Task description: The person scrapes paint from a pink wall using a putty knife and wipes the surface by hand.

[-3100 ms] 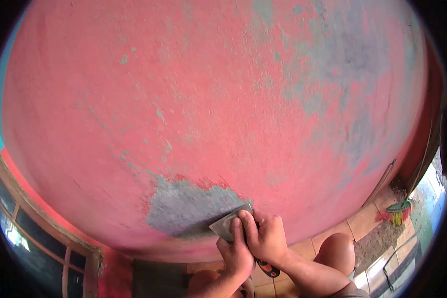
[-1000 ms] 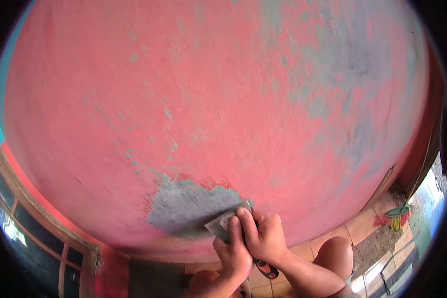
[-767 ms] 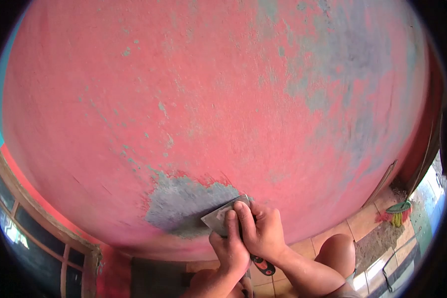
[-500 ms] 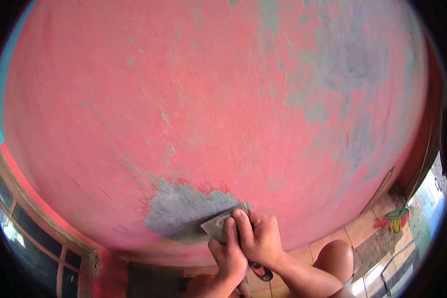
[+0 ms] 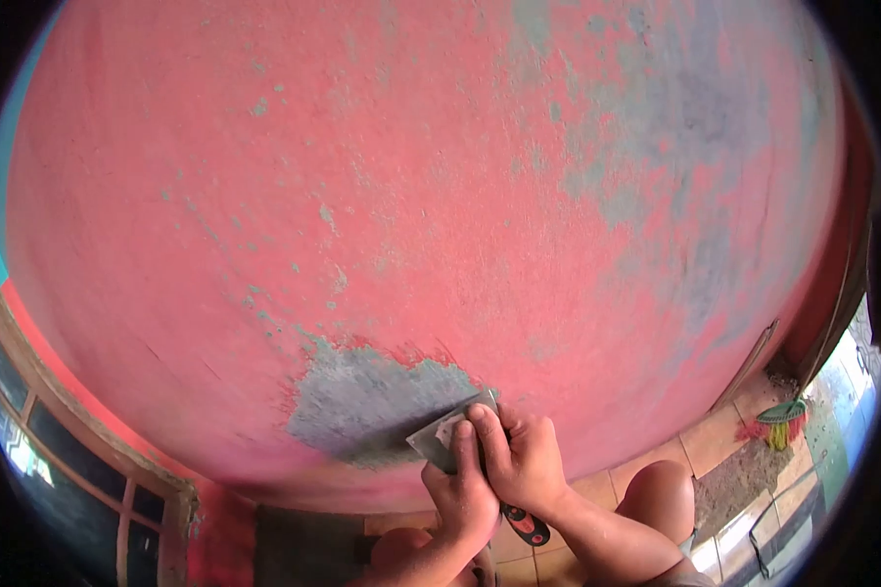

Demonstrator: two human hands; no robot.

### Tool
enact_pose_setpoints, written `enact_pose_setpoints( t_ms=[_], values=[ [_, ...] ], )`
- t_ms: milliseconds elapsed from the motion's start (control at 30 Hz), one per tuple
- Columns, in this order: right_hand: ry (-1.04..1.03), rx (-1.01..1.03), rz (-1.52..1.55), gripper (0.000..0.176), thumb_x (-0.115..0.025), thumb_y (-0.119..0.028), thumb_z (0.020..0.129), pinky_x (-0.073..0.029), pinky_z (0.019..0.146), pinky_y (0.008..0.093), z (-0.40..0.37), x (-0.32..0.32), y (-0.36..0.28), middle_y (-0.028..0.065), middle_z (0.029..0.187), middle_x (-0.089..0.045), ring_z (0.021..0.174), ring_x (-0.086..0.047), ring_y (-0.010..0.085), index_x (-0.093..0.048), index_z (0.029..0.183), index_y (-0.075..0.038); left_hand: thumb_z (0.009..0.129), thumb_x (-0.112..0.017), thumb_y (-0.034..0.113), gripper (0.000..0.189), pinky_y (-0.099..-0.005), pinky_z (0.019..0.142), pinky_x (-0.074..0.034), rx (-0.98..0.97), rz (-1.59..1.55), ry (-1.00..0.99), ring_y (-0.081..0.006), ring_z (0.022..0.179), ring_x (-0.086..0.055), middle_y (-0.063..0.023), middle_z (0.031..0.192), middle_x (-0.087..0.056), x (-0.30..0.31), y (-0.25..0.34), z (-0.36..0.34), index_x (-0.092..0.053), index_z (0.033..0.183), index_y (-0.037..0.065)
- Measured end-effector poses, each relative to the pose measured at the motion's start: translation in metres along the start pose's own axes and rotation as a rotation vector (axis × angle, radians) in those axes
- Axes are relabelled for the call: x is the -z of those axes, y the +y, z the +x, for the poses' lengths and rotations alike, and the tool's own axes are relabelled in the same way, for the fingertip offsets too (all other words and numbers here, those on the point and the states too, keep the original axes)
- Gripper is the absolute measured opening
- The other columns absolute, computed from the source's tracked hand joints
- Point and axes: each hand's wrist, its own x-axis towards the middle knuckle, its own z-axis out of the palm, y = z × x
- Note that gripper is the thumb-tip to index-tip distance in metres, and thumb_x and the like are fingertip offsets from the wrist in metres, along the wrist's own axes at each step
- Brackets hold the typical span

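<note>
At the grey patch [image 5: 372, 401]'s lower right edge, my left hand [image 5: 463, 494] and right hand [image 5: 524, 465] both gripped the scraper [image 5: 442, 437], blade tilted against the pink wall [image 5: 411, 245].

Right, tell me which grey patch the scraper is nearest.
The lower-left patch: the scraper is at its edge; the upper-right grey areas sit farther off.

Open: wall face [image 5: 411, 225] above the hands — bare, nothing jutting | Blocked: right knee [image 5: 659, 499] beside forearm | Low right — broom [image 5: 782, 416] on floor
</note>
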Motion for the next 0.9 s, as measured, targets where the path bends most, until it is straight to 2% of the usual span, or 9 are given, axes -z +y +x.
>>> enact_pose_setpoints(
  t_ms=[133, 167, 267, 300, 533, 567, 667, 767, 900],
  values=[
    [0.058, 0.101, -0.025, 0.033, -0.063, -0.025, 0.099, -0.044, 0.049, 0.0437, 0.006, -0.007, -0.006, 0.0256, 0.061, -0.055, 0.053, -0.056, 0.0444, -0.066, 0.079, 0.001, 0.104, -0.061, 0.029, 0.037, -0.0306, 0.076, -0.053, -0.043, 0.049, -0.057, -0.0145, 0.094, -0.066, -0.0093, 0.105, -0.070, 0.004, 0.005, 0.007, -0.067, 0.105, -0.008],
    [0.035, 0.071, 0.007, 0.033, -0.063, -0.024, 0.099, -0.044, 0.048, 0.0443, 0.007, -0.007, -0.006, 0.0256, 0.062, -0.055, 0.054, -0.057, 0.0451, -0.065, 0.078, 0.001, 0.104, -0.062, 0.029, 0.037, -0.0304, 0.076, -0.052, 0.026, -0.012, -0.018, -0.0142, 0.094, -0.066, -0.0087, 0.104, -0.070, 0.005, 0.002, 0.007, -0.067, 0.104, -0.007],
    [-0.020, 0.048, -0.069, 0.032, -0.060, -0.020, 0.102, -0.040, 0.049, 0.0364, 0.003, 0.001, -0.007, 0.0208, 0.058, -0.047, 0.061, -0.039, 0.0064, -0.065, 0.082, 0.005, 0.104, -0.062, 0.029, 0.034, -0.0294, 0.076, -0.052, 0.070, -0.063, 0.010, -0.0134, 0.094, -0.065, -0.0071, 0.103, -0.070, 0.006, -0.005, 0.002, -0.068, 0.103, -0.005],
    [0.010, 0.076, -0.105, 0.034, -0.063, -0.024, 0.099, -0.043, 0.048, 0.0447, 0.002, 0.001, -0.004, 0.0254, 0.062, -0.056, 0.054, -0.057, 0.0450, -0.064, 0.076, 0.001, 0.105, -0.061, 0.028, 0.033, -0.0287, 0.077, -0.052, -0.021, 0.031, -0.041, -0.0129, 0.094, -0.065, -0.0067, 0.103, -0.070, 0.005, -0.004, 0.002, -0.068, 0.104, -0.005],
    [0.016, 0.016, -0.031, 0.033, -0.063, -0.023, 0.098, -0.044, 0.048, 0.0437, 0.002, -0.004, -0.003, 0.0258, 0.061, -0.055, 0.053, -0.057, 0.0447, -0.064, 0.075, 0.001, 0.106, -0.059, 0.027, 0.031, -0.0272, 0.077, -0.051, 0.044, -0.040, -0.036, -0.0115, 0.092, -0.064, -0.0039, 0.102, -0.069, 0.010, -0.007, 0.005, -0.067, 0.103, -0.003],
    [-0.026, 0.018, -0.079, 0.031, -0.060, -0.021, 0.102, -0.043, 0.050, 0.0364, 0.001, 0.001, -0.003, 0.0219, 0.059, -0.051, 0.055, -0.039, 0.0120, -0.066, 0.084, 0.004, 0.106, -0.059, 0.028, 0.033, -0.0274, 0.077, -0.051, 0.041, -0.060, -0.042, -0.0115, 0.094, -0.064, -0.0048, 0.104, -0.069, 0.005, -0.004, 0.002, -0.067, 0.104, -0.004],
    [0.006, 0.093, -0.027, 0.031, -0.060, -0.021, 0.101, -0.042, 0.049, 0.0370, 0.000, 0.000, 0.000, 0.0233, 0.059, -0.051, 0.053, -0.038, 0.0138, -0.066, 0.084, 0.004, 0.106, -0.059, 0.028, 0.032, -0.0278, 0.076, -0.050, 0.024, -0.022, -0.008, -0.0108, 0.093, -0.064, -0.0044, 0.102, -0.068, 0.002, -0.011, 0.001, -0.066, 0.101, -0.002],
    [0.079, 0.153, -0.058, 0.038, -0.064, -0.023, 0.098, -0.042, 0.047, 0.0448, 0.006, -0.008, 0.002, 0.0258, 0.060, -0.053, 0.053, -0.054, 0.0453, -0.060, 0.069, 0.001, 0.106, -0.059, 0.027, 0.032, -0.0280, 0.078, -0.051, 0.037, -0.058, -0.022, -0.0124, 0.093, -0.064, -0.0053, 0.102, -0.069, 0.004, -0.007, 0.008, -0.067, 0.104, -0.004],
    [0.018, 0.070, -0.091, 0.037, -0.064, -0.023, 0.098, -0.043, 0.048, 0.0460, 0.003, 0.000, -0.003, 0.0261, 0.060, -0.053, 0.054, -0.056, 0.0467, -0.061, 0.070, 0.001, 0.105, -0.061, 0.026, 0.031, -0.0288, 0.075, -0.051, 0.059, -0.041, 0.024, -0.0135, 0.090, -0.065, -0.0047, 0.099, -0.069, 0.001, -0.003, -0.001, -0.067, 0.100, -0.004]
  ],
)
